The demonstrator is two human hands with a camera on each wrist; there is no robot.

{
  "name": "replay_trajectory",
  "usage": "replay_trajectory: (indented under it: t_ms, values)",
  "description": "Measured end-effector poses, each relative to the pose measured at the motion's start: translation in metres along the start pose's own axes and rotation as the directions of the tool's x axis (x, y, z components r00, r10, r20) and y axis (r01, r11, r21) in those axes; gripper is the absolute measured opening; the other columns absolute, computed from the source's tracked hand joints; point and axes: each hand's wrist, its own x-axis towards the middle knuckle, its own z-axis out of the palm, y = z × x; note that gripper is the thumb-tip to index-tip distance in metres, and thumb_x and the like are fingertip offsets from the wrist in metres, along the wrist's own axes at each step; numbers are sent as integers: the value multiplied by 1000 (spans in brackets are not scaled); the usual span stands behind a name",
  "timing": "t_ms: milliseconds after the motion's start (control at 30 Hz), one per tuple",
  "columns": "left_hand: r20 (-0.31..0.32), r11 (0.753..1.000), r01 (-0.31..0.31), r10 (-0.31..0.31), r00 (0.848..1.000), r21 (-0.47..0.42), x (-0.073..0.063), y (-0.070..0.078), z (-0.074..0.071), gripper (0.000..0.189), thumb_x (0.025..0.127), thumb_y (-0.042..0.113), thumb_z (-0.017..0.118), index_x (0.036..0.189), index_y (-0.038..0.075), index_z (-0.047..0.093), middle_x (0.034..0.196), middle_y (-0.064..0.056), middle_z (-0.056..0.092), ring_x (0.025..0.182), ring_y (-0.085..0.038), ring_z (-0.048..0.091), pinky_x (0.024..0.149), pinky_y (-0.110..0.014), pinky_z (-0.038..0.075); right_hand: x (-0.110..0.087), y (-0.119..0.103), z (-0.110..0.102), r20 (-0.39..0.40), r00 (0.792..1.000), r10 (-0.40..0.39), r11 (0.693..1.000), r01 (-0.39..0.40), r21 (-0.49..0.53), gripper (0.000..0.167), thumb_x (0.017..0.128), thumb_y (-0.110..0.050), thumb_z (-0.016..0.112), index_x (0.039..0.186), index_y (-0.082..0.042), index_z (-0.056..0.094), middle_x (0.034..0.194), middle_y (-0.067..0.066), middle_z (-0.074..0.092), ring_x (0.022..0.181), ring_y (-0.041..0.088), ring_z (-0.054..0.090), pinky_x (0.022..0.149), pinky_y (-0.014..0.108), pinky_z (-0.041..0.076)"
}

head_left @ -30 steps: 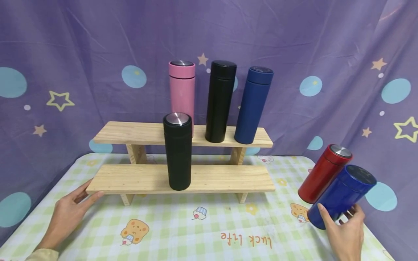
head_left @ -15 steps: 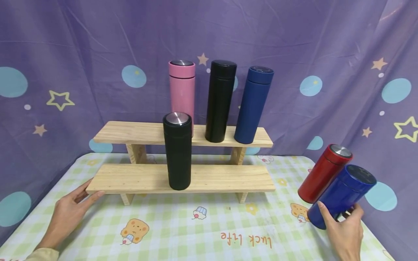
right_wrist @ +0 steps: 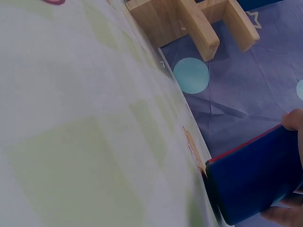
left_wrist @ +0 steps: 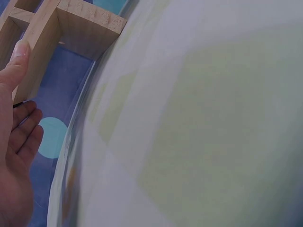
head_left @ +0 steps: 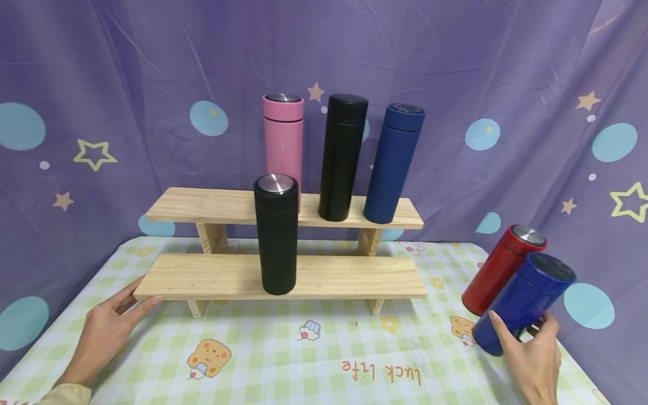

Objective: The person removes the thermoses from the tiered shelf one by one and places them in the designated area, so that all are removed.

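At the right, my right hand (head_left: 534, 357) grips a glossy blue thermos bottle (head_left: 523, 301) low on its body, thumb on the near side. In the right wrist view the bottle's base (right_wrist: 251, 179) is close over the tablecloth. A red thermos (head_left: 493, 278) with a silver lid top stands just behind it, partly covered. My left hand (head_left: 108, 323) holds the left end of a two-tier wooden shelf's lower board (head_left: 202, 275), thumb (left_wrist: 20, 54) on its front edge and fingers at its end. A matte black thermos (head_left: 277, 242) stands on that lower board.
On the upper board (head_left: 212, 205) stand a pink thermos (head_left: 283, 140), a taller black thermos (head_left: 344, 157) and a dark blue thermos (head_left: 395, 163). A green-checked tablecloth (head_left: 273, 365) covers the table. A purple curtain (head_left: 202, 50) hangs behind.
My right hand has shifted the glossy blue thermos slightly to the left, its top now overlapping the red thermos more. My left hand has stayed on the shelf.
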Motion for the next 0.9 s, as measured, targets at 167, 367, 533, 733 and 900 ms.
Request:
replay_trajectory:
  t_ms: [167,367,533,733,900]
  values:
    - [-2,1000,7,-7,1000,-5,0,-1,0,82,101,47,68,162,5,32,144,-33,47,132,-63,41,98,-76,40,-1,-4,0,21,1000,-11,1000,11,-8,87,89,-31,82,152,4,33,133,39,53,120,55,53,98,67,41]
    - [-4,1000,13,-13,1000,-1,0,1,0,83,101,49,67,162,5,32,144,-33,46,131,-64,40,97,-78,39,-3,-11,1,31,999,-27,1000,27,0,89,88,-30,83,154,3,33,134,37,53,119,54,54,97,66,42]
    - [-3,1000,13,-13,1000,6,0,1,-1,83,101,48,67,162,4,31,144,-33,46,131,-64,41,96,-77,40,-4,-19,0,32,998,-55,998,55,-4,88,88,-30,84,154,1,35,134,34,55,116,50,57,89,45,45]
    - [-5,1000,6,-6,1000,11,0,1,0,84,101,48,67,161,3,31,143,-33,48,130,-62,43,95,-75,42,-5,-27,0,9,995,-100,995,100,-2,83,86,-27,86,151,0,42,130,31,60,107,34,61,77,16,38]
    - [-9,1000,5,-4,1000,11,1,2,0,83,101,48,68,161,3,32,143,-32,49,130,-62,43,96,-75,42,-5,-36,1,-3,993,-121,992,121,21,81,85,-26,88,150,-1,45,126,28,62,93,-5,48,75,5,37]
